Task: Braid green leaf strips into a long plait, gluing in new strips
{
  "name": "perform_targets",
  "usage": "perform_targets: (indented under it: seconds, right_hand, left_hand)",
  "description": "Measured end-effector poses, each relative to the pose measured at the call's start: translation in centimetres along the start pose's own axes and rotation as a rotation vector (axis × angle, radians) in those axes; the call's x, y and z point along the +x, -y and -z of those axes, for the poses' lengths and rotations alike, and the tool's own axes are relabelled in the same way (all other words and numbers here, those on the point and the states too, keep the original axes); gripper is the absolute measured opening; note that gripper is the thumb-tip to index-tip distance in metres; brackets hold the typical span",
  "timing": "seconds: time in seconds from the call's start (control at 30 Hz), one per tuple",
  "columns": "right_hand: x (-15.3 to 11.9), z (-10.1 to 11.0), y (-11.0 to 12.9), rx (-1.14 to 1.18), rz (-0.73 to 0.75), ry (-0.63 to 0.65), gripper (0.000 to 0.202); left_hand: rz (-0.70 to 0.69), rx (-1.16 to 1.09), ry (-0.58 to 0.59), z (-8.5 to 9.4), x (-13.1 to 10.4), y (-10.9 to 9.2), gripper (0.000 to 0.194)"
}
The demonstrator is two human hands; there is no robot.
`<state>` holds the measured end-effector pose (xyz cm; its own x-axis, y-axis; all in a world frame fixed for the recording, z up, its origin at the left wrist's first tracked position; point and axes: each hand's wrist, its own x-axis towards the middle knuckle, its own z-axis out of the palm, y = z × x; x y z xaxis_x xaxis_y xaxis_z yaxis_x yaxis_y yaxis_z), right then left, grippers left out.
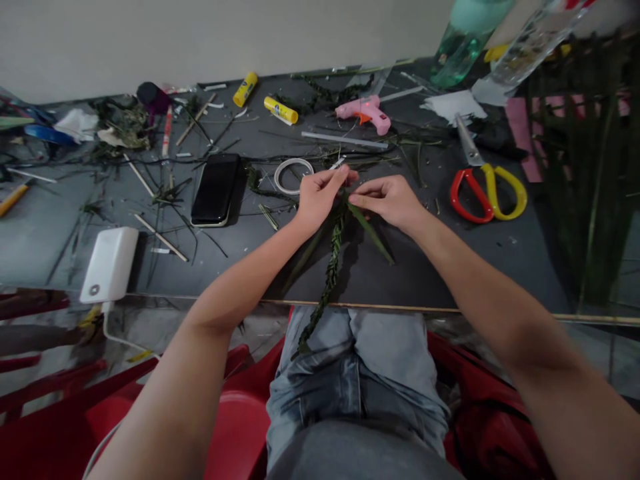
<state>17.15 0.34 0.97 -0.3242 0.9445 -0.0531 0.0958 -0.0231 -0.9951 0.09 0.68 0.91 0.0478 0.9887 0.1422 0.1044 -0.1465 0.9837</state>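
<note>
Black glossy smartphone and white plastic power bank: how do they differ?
The black glossy smartphone has a dark face, the white plastic power bank a pale one. The power bank sits at the near edge of the dark grey tabletop; the phone lies farther in. Both are rectangular.

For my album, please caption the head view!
Bare hands hold a long, dark green leaf braid at a grey table.

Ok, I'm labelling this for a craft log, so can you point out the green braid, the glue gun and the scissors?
Green braid (333,263): head view, middle of its plaited length.
Glue gun (365,111): head view, on its pink body.
Scissors (489,184): head view, on the yellow handle.
</note>
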Motion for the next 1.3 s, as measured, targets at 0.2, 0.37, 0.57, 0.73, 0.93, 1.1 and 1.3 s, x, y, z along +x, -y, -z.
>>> perform_targets:
  seconds: [0.2, 0.37, 0.57, 0.73, 0.93, 1.1, 1.3]
  right_hand:
    - [0.4, 1.1, -0.5, -0.076, 0.093, -0.042, 0.023]
    - [0.3, 1.4, -0.1, -0.198, 0.161, -0.043, 0.016]
    - [0.1, 1.7, 0.4, -0.349, 0.227, 0.017, 0.024]
    - [0.2, 2.0, 0.2, -0.227, 0.162, 0.089, 0.043]
    - [0.5, 2.2, -0.3, 0.219, 0.102, 0.063, 0.059]
    - [0.2, 0.6, -0.4, 0.468, -0.003, 0.249, 0.057]
    - [-0.1, -1.1, -0.8, 0.525, -0.075, 0.227, 0.055]
  left_hand:
    - [0.175, -0.091, 0.223, 0.8, 0.4, 0.5, 0.038]
    - [0.088, -0.167, 0.233, 0.8, 0.6, 1.2, 0.034]
    - [0.147, -0.279, 0.097, -0.1, 0.0, 1.2, 0.027]
    - [0.156, -0.329, 0.115, -0.6, -0.6, 1.0, 0.027]
    - [0.112, -0.423, 0.250, -1.7, -0.7, 0.8, 0.024]
    - [0.135, -0.383, 0.254, -0.8, -0.4, 0.5, 0.028]
    - [0.247, -0.381, 0.335, -0.6, -0.6, 0.3, 0.030]
